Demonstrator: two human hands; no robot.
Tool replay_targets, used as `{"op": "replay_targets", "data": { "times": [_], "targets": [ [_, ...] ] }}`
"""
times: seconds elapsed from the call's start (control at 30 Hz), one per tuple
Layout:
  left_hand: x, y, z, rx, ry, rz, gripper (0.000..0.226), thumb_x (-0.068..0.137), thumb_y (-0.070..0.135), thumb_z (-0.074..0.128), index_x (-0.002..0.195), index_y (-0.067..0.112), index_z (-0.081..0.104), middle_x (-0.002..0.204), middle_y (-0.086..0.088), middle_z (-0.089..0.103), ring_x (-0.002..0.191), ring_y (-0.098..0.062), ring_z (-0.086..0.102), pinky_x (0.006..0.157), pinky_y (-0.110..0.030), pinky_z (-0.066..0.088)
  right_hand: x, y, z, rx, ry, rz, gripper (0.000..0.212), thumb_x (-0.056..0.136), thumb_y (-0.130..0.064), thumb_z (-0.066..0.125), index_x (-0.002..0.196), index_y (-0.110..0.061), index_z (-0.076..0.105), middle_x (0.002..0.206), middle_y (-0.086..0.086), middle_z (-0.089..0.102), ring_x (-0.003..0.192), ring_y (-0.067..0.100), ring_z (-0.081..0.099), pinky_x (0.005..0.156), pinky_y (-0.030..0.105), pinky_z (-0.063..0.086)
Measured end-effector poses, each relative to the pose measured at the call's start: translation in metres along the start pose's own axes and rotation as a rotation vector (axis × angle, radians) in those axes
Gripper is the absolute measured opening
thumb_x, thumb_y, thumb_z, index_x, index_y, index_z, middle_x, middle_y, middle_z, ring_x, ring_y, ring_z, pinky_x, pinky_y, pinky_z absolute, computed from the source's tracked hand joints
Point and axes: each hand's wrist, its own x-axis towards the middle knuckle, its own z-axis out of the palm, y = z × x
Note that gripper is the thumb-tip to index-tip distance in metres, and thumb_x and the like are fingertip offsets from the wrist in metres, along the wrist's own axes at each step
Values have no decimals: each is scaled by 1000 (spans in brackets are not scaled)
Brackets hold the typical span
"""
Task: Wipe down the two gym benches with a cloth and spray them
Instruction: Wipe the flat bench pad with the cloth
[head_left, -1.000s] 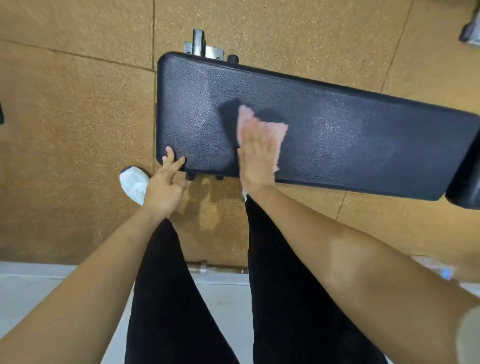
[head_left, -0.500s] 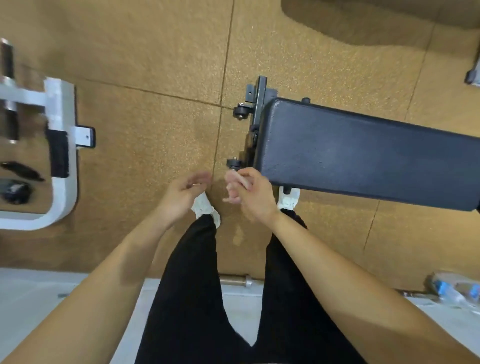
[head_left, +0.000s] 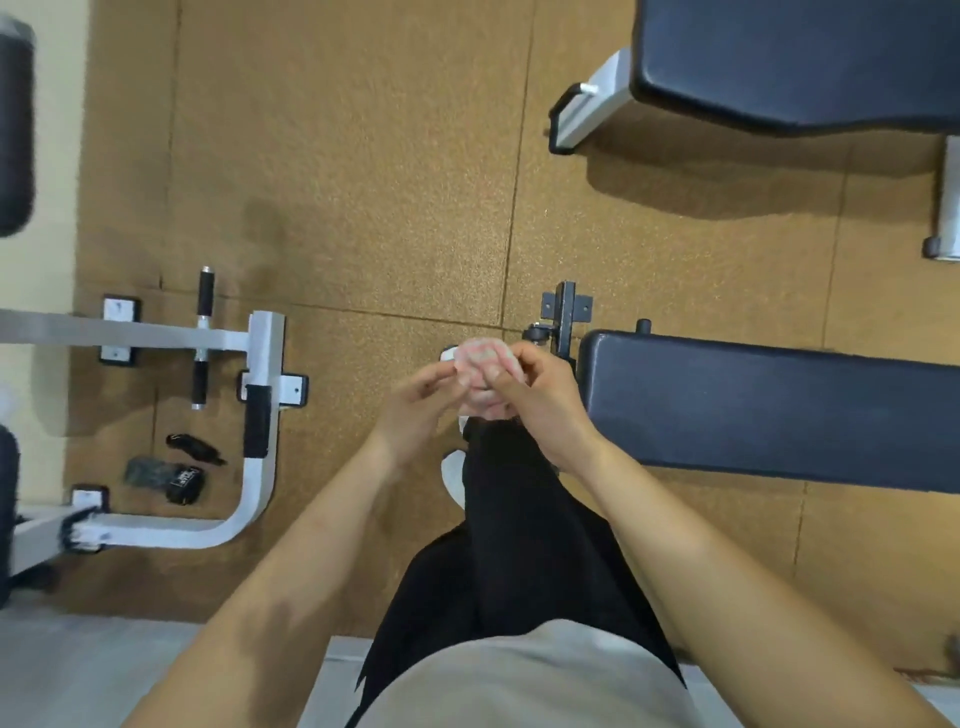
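Brown gym flooring (head_left: 363, 156) below; right hand (head_left: 545, 410) fingers clench pink cloth (head_left: 480, 361), left hand (head_left: 415, 410) fingers pinch it.

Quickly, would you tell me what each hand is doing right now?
Left hand: fingertips at the cloth; grip cannot be told.
Right hand: closed, holding the cloth.

The brown speckled tiled floor (head_left: 363, 156) bears a near black padded bench (head_left: 779, 415) and a far black padded bench (head_left: 789, 62) at its right edge, and a white tubular frame (head_left: 262, 343) at its left.
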Motion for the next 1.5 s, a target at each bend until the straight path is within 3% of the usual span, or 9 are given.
{"op": "replay_targets", "data": {
  "times": [0.13, 0.27, 0.47, 0.67, 0.8, 0.97, 1.1, 1.27, 1.5],
  "targets": [
    [31, 57, 1, 35, 159, 32, 17, 94, 7, 71, 101, -7, 75, 102, -25, 74, 84, -15, 65, 76, -19, 51, 30, -42, -10, 10, 91, -2, 15, 96, -12, 69, 106, 0, 66, 90, 18, 71, 77, 28, 69, 65, 45, 58],
    [72, 120, 2, 50, 88, 69, 18, 96, 8, 67, 102, -8, 73, 100, -18, 75, 87, -10, 67, 80, -15, 50, 78, -78, -33, -60, 212, -13, 14, 87, -14, 77, 84, -16, 64, 80, 6, 68, 72, 22, 68, 62, 38, 57],
    [161, 210, 14, 132, -3, 144, 11, 97, 1, 65, 87, 3, 70, 81, 1, 72, 75, -4, 66, 73, -16, 51, 141, -143, -86, -48, 338, 76, 18, 83, 2, 74, 82, -11, 61, 81, 0, 62, 81, 14, 59, 75, 28, 50],
    [246, 302, 47, 190, -123, 246, 10, 99, 9, 65, 91, 3, 69, 95, -19, 75, 91, -38, 72, 87, -50, 59, 193, -209, -154, -54, 410, 82, 14, 85, -4, 78, 87, -16, 69, 78, -2, 70, 73, 12, 67, 67, 24, 53],
    [312, 347, 76, 333, -154, 289, 7, 97, 11, 67, 92, 11, 72, 89, -8, 74, 83, -19, 70, 76, -26, 53, 240, -235, -204, -224, 444, 120, 13, 84, -13, 81, 94, -18, 75, 88, -3, 73, 83, 10, 68, 75, 23, 55],
    [406, 373, 112, 423, -261, 226, 11, 96, 16, 70, 87, 23, 71, 87, 1, 73, 84, -16, 69, 79, -25, 52, 303, -251, -257, -350, 521, 236, 10, 89, -14, 76, 99, -17, 74, 92, -4, 71, 87, 11, 67, 67, 14, 47],
    [481, 383, 143, 541, -314, 250, 10, 96, 12, 70, 90, 20, 70, 82, 7, 70, 73, 4, 63, 70, -13, 49, 362, -245, -298, -381, 637, 314, 12, 86, -11, 78, 96, -13, 71, 92, 0, 71, 86, 15, 66, 68, 19, 47],
    [573, 385, 188, 613, -393, 225, 10, 97, 6, 63, 101, 13, 69, 82, 4, 70, 80, -21, 70, 71, -26, 57, 428, -219, -355, -387, 639, 336, 11, 89, -16, 77, 98, -18, 73, 91, -8, 71, 86, 10, 67, 68, 12, 46],
    [693, 352, 250, 730, -322, 279, 32, 96, 6, 59, 83, 35, 63, 73, 10, 63, 66, -9, 60, 70, -36, 55, 529, -180, -436, -493, 625, 316, 24, 90, 0, 62, 104, -14, 74, 103, 5, 75, 94, 21, 69, 91, 35, 57]
  ]
}}
